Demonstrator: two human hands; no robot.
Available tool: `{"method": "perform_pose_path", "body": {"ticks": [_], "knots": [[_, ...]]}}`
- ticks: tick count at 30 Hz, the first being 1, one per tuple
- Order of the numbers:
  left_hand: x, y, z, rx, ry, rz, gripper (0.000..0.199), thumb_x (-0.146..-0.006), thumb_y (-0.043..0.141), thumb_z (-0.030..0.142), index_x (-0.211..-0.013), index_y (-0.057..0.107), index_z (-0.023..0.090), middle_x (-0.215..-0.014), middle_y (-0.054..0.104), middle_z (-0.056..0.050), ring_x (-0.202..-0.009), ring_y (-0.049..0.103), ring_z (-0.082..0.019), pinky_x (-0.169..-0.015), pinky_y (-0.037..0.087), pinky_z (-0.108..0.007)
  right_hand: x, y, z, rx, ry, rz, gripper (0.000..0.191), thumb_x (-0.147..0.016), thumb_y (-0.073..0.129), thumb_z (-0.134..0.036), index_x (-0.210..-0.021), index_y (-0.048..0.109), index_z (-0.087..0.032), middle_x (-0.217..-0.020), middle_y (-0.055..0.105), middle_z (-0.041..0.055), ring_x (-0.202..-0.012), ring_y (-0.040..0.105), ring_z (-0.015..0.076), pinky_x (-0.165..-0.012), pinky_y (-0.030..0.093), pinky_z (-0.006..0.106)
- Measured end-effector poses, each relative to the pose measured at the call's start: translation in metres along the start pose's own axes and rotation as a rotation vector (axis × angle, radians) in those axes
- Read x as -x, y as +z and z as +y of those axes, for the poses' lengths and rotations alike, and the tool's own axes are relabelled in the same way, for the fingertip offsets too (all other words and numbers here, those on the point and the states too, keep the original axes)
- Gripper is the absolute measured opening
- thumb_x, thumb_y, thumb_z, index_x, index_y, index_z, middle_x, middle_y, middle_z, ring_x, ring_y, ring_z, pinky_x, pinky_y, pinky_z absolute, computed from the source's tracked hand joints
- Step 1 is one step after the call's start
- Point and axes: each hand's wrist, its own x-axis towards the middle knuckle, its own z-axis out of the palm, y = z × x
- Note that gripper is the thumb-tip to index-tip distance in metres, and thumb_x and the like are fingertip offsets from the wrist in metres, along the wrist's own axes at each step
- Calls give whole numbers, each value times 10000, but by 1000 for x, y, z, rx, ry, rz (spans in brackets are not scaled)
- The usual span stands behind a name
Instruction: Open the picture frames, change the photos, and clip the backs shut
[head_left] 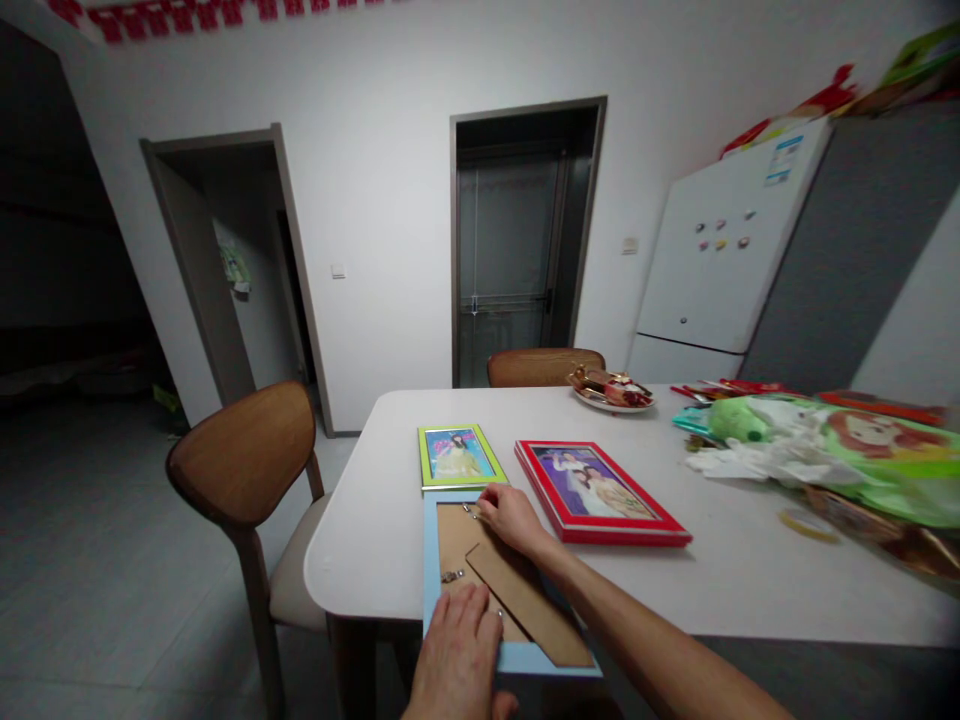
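A light blue picture frame (pixel 430 560) lies face down at the table's near edge, its brown backing and slanted stand strip (pixel 525 600) facing up. My left hand (pixel 463 640) rests over the frame's lower left part, fingers stretched out. At the frame's top edge my right hand (pixel 510 515) has its fingers pressed together beside a small metal clip (pixel 469 510); what they pinch, if anything, is hidden. Just beyond lies a green picture frame (pixel 459 456) with a photo. To the right is a red picture frame (pixel 600 492), also photo side up.
The white table (pixel 375 500) also bears a plate of items (pixel 613 388) at the back and a green bag (pixel 892 460) with crumpled white tissue (pixel 780 455) at the right. Wooden chairs (pixel 247 450) stand left and behind. A fridge (pixel 720 240) stands at back right.
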Motion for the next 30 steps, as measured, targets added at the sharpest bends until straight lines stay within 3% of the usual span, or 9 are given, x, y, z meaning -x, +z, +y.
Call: {"method": "perform_pose_path", "body": {"ticks": [5,14,19,25,30], "knots": [[-5,4,5,13,0,15,474,-573,599,129,-1035,494,149,-1251,439,-120,-1180,343,-269,-988,249,-488,7,4,1,6,17,-22,211,-731,489,-363,-773,650,-233,-790,662,14,-743,579,141,-552,331,207],[-2,-4,12,16,-36,-54,534,-584,594,110,-1102,471,80,-1259,425,-147,-1188,330,-260,-1013,250,-417,-4,20,-6,22,84,-14,161,-697,527,-321,-693,633,-200,-742,653,47,-724,576,167,-567,333,232],[-2,-8,13,9,-71,-80,590,-611,559,77,-1178,398,54,-1277,396,-161,-1191,331,-245,-1014,249,-406,-8,24,-8,-30,94,43,153,-707,496,-236,-789,603,-165,-824,635,85,-765,558,180,-605,336,247],[-1,0,2,52,-60,-76,643,-571,571,65,-1188,390,47,-1278,391,-170,-1192,326,-261,-1012,258,-390,-9,5,-2,-264,60,90,153,-684,521,-278,-657,594,-147,-665,625,56,-657,554,161,-588,359,238],[2,-9,-2,209,-37,28,604,-544,561,49,-1134,435,75,-1231,441,-176,-1151,375,-286,-975,298,-426,5,-27,33,-564,93,198,250,-697,460,-360,-754,591,-155,-742,625,40,-719,563,159,-647,403,251]]}}
